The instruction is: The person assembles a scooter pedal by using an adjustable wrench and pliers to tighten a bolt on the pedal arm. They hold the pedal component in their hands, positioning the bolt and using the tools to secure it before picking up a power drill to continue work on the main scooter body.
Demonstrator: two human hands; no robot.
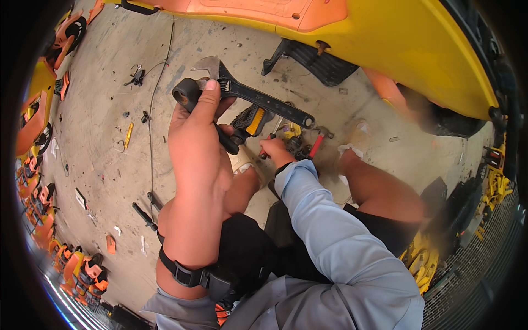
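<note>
My left hand (199,118) is raised in the middle of the view, closed around an adjustable wrench (264,99) and a black part with a rounded, hollow end (187,91). The wrench's jaw points to the upper left, its handle to the right. More of the black part shows below my palm; my fingers hide its middle. Lower and farther right, my right hand (276,149) is closed on a red-handled tool (265,154) whose working end I cannot make out. Beside that hand a red-handled hammer (317,144) lies among small dark metal parts.
A large yellow and orange vehicle body (407,49) spans the top right, with a black plastic piece (319,63) under its edge. A black cable (152,121) crosses the concrete floor at left. A yellow tool (129,135) lies nearby. Orange machines (41,203) line the left side.
</note>
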